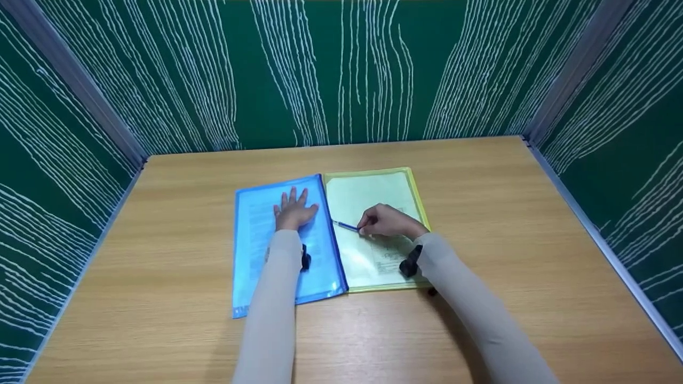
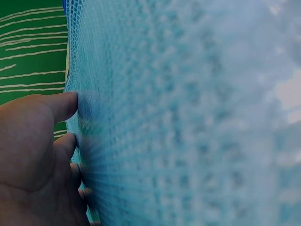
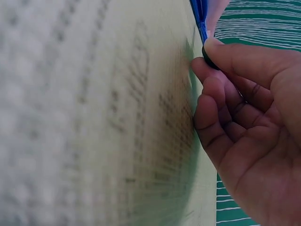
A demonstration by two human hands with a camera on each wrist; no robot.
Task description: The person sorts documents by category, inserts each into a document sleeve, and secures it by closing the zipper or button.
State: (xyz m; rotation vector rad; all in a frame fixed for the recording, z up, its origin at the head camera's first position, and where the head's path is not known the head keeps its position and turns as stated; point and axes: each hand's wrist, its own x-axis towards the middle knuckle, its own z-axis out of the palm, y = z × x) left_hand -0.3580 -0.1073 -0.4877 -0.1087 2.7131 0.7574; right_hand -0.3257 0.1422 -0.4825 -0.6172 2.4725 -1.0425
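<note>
A blue mesh zip folder (image 1: 256,277) with printed paper showing through lies on the table. My left hand (image 1: 295,213) rests on its upper part, fingers spread. In the left wrist view the thumb and fingers of the left hand (image 2: 33,146) lie against the blue mesh (image 2: 164,117). My right hand (image 1: 387,221) pinches a blue zipper pull (image 1: 346,226) that reaches out from the dark blue edge of the folder. Seen from the right wrist, thumb and forefinger of the right hand (image 3: 254,113) hold the pull's dark end (image 3: 209,59).
A yellow-edged mesh folder (image 1: 368,192) with printed paper inside lies alongside the blue one, beneath my right hand. Both are on a wooden table (image 1: 176,224). Green walls with white wavy lines (image 1: 331,69) stand behind and at both sides.
</note>
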